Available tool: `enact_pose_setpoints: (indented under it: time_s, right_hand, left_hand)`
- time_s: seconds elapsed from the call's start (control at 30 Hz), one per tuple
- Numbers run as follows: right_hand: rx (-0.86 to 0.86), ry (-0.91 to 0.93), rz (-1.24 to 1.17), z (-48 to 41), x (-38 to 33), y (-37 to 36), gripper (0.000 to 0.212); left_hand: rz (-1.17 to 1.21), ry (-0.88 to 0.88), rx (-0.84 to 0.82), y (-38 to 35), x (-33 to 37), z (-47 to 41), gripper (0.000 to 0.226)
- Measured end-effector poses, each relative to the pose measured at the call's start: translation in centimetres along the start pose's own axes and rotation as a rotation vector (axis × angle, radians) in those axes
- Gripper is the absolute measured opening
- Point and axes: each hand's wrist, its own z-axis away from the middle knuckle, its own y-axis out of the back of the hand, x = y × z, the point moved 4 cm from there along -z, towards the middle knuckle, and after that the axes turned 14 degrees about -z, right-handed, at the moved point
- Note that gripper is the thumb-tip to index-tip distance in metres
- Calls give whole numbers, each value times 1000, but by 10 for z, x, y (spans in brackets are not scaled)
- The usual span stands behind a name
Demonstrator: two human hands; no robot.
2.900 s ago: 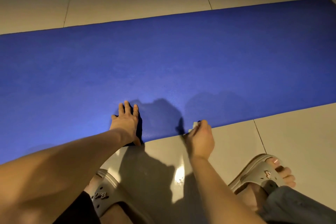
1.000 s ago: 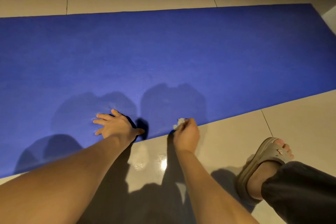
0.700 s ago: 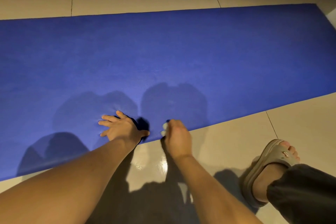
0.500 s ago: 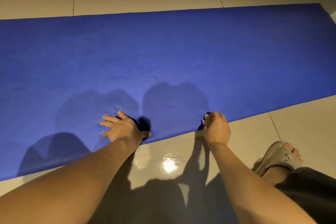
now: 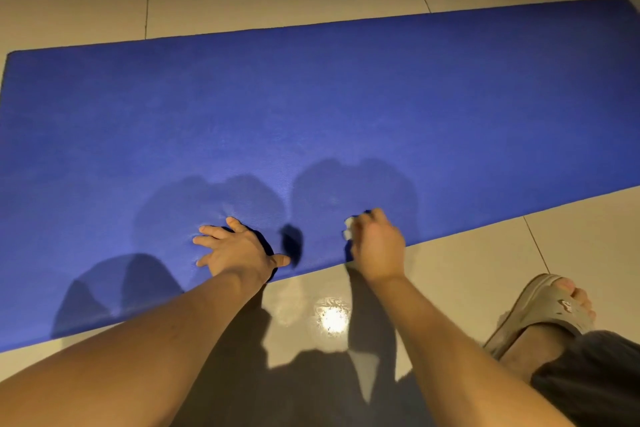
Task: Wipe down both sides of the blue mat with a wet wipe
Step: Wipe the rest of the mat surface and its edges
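While left hand (image 5: pixel 239 250) presses blue mat (image 5: pixel 311 107), right hand (image 5: pixel 379 246) grips wipe (image 5: pixel 348 229).

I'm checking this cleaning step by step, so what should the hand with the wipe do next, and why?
Probably slide the right hand forward, pushing the wet wipe away from the near edge. The wipe sits at that edge of the blue mat, most of the mat lies beyond it, and the left hand presses flat to steady it.

one blue mat (image 5: pixel 311 97), one white wet wipe (image 5: pixel 348 231), two bare hands, a left hand (image 5: pixel 235 248) and a right hand (image 5: pixel 379 246), and one beige slipper (image 5: pixel 540 307) on one foot (image 5: pixel 535 343).
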Motion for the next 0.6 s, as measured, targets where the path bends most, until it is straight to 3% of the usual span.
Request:
enact_pose_setpoints:
  time_s: [0.1, 0.17, 0.27, 0.4, 0.5, 0.6]
  right_hand:
    - [142, -215, 7, -22, 43, 33, 8]
    - [184, -255, 38, -23, 47, 36, 12]
    - [189, -141, 3, -8, 8, 12, 14]
    - [38, 96, -109, 24, -56, -32, 13]
    - [-33, 283, -41, 22, -53, -36, 11]
    - [43, 191, 44, 0, -10, -11, 12]
  left_hand:
    - [-14, -4, 14, -2, -1, -1, 143]
    - [-14, -1, 18, -3, -1, -2, 143]
    - [-26, 1, 13, -1, 0, 0, 142]
    - [-45, 3, -3, 2, 1, 2, 141]
    - [-48, 6, -19, 2, 0, 1, 141]
    - [-45, 6, -9, 2, -1, 2, 141]
